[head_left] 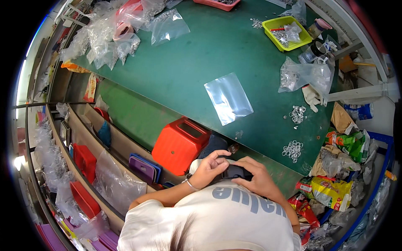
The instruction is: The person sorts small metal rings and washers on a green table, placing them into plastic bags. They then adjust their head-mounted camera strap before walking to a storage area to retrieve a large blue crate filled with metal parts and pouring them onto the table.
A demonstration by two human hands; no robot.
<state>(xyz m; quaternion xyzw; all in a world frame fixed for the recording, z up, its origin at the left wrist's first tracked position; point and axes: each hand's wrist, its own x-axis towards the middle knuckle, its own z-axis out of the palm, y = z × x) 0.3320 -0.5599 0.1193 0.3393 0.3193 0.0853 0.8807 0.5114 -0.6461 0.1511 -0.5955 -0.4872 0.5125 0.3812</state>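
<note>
At my waist, just off the table's near edge, both hands meet at a small black object (235, 172). It looks like a buckle or a pouch at the belt, but its kind is partly hidden. My left hand (210, 169) has its fingers curled at the object's left side, with a pale band on the wrist. My right hand (256, 178) wraps round the right side, thumb below and fingers above. Beyond them a clear plastic bag (228, 99) lies flat on the green table (167, 71).
Small metal rings (292, 151) and other metal parts (297, 114) lie in piles at the right. A yellow-green tray (289, 33) stands farther back. Filled plastic bags (102, 39) crowd the far left. A red stool (178, 144) stands beside me; a blue-framed bin (385, 163) holds wrappers.
</note>
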